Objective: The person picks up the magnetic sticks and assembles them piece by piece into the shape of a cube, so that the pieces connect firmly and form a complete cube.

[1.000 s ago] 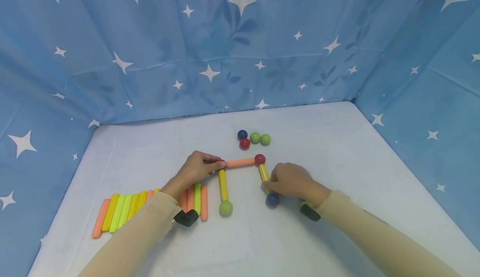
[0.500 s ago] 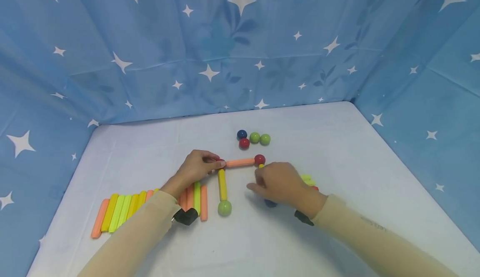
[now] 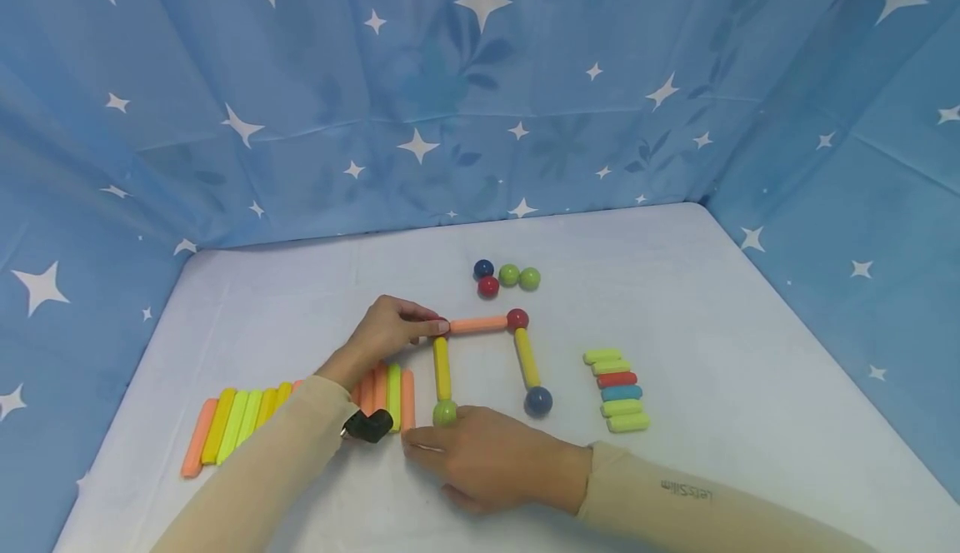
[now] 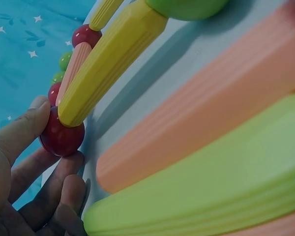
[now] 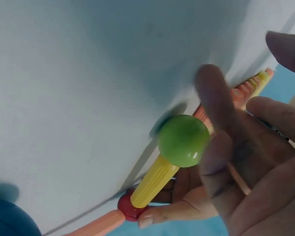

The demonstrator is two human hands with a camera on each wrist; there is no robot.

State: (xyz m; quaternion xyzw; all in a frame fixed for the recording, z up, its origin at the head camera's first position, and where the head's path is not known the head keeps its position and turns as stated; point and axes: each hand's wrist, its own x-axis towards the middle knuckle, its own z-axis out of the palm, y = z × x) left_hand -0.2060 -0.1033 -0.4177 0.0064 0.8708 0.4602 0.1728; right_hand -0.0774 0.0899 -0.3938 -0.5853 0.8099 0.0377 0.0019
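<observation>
In the left wrist view, the left hand (image 4: 32, 172) pinches a red ball (image 4: 63, 137) between thumb and fingers at the left of the frame. From that ball a yellow stick (image 4: 110, 64) runs up to a green ball (image 4: 189, 7) at the top edge, and an orange stick (image 4: 73, 69) leads off behind; the grip probably steadies this corner while the joined parts are handled.

In the head view, the joined pieces form three sides of a square at centre, with a blue ball (image 3: 537, 401) at the lower right corner. A row of sticks (image 3: 219, 425) lies side by side at left, seemingly for easy picking. The right hand (image 3: 498, 461) is at lower centre, just below the green ball, fingers pointing left.

In the right wrist view, that hand's fingers are spread and hold nothing. The green ball sits left of them, mid-frame; whether they touch it, I cannot tell.
</observation>
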